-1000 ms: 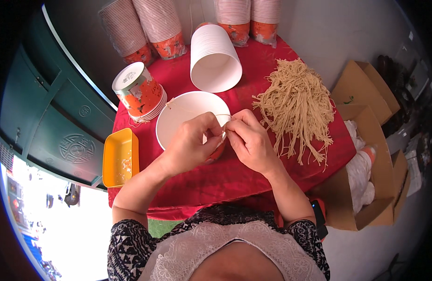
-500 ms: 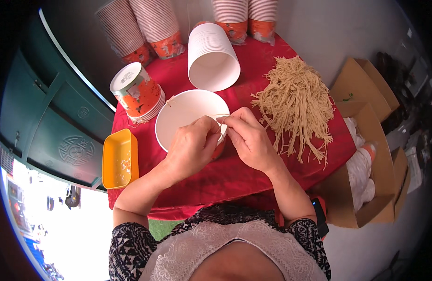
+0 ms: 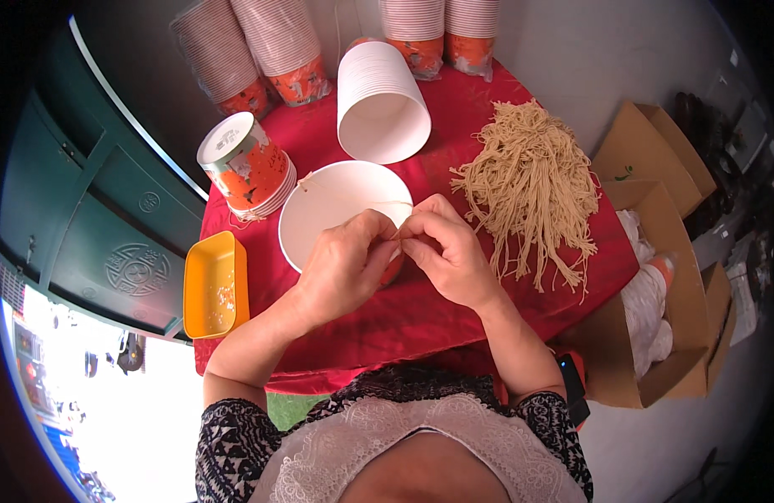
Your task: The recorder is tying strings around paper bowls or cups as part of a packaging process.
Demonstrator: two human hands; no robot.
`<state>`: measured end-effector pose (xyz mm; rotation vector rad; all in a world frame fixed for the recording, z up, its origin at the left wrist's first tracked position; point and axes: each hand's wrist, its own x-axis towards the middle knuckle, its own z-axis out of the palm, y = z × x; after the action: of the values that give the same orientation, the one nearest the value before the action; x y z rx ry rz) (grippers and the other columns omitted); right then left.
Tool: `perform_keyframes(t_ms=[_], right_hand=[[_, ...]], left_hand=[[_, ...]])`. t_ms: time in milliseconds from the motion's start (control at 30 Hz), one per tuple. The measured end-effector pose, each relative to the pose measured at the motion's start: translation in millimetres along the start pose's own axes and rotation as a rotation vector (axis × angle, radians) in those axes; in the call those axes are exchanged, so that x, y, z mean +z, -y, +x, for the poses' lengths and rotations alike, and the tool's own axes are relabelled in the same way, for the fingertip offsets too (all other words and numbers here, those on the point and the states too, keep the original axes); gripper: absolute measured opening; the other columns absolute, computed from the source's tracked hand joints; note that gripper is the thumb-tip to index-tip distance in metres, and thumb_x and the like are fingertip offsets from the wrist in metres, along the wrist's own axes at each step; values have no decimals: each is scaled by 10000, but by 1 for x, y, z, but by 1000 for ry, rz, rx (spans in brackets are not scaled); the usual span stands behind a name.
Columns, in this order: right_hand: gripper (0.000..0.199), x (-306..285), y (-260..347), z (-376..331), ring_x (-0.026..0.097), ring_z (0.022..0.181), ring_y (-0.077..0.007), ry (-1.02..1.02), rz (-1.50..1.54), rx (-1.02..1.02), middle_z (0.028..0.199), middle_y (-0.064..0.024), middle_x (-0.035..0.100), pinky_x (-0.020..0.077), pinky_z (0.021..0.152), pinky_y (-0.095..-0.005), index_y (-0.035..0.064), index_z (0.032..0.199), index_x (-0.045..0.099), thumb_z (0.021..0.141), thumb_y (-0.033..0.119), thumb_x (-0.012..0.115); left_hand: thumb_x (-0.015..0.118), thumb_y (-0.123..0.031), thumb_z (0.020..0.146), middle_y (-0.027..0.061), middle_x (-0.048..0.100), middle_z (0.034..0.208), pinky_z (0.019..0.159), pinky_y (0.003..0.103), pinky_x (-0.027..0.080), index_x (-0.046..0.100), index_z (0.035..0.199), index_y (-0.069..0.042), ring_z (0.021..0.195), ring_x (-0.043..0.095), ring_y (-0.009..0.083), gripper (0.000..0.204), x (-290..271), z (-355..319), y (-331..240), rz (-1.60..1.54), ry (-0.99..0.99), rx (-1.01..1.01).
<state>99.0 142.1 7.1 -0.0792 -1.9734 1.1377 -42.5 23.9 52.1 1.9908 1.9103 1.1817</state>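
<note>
A white-lined paper bucket (image 3: 324,197) stands mouth up on the red cloth in front of me. At its right rim my left hand (image 3: 345,258) and my right hand (image 3: 447,251) meet, fingertips pinched together on a thin beige cord (image 3: 395,202). Part of the cord shows along the inside of the rim; the rest is hidden by my fingers. Another bit of cord (image 3: 306,181) comes through the bucket's upper left wall. To the right of my hands lies a large heap of cut beige cords (image 3: 534,184).
Behind the bucket lies a stack of white buckets (image 3: 383,126) on its side. Upturned orange buckets (image 3: 251,172) stand at the left, above a yellow tray (image 3: 239,293) with small white bits. Wrapped bucket stacks (image 3: 278,42) line the wall. Cardboard boxes (image 3: 689,310) stand right of the table.
My fingertips have drawn closer together and slightly lower at the bucket's right rim, pinching the cord. The bucket and the other things stay put.
</note>
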Motion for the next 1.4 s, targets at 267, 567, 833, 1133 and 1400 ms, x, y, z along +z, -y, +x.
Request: perform_keyframes(t_ms=[267,567,833,1133,1400], right_hand=[[143,13,10,-14,534,775,-251,-233,-305,-195,918,-121,478,461,651,-350,-3,890,574,801,-57,671],[151,14,8,-26,560,771,-269,-151,-372,-296,1044,-188,475,506,654,-355,-40,895,535,798,-116,623],[167,12,-3,-26,581,751,-269,-100,-300,-340,986,-179,516,519,639,-363,-41,925,524,809,-120,613],[104,18,-1,-22,538,680,-144,-231,-18,-102,843,-83,551,426,571,-263,-3,933,551,865,-81,566],[30,40,-5,-23,487,672,-64,-329,190,57,800,-28,543,403,585,-218,5,944,558,935,-23,555]], left_hand=[[622,-52,881,54,623,714,572,274,456,598,852,16,645,562,101,78,-7,4,9,-300,75,-206],[564,-18,852,86,636,672,547,299,467,587,808,25,604,597,143,65,-11,7,9,-265,54,-294],[576,-17,824,99,631,659,541,318,473,587,800,26,587,611,175,51,-8,9,13,-206,11,-318],[630,5,777,151,636,748,579,407,504,564,820,-7,642,635,341,79,-10,3,-6,99,-74,-1],[651,1,752,151,593,798,642,458,483,550,831,-34,707,596,371,134,-17,-10,-19,288,36,69]])
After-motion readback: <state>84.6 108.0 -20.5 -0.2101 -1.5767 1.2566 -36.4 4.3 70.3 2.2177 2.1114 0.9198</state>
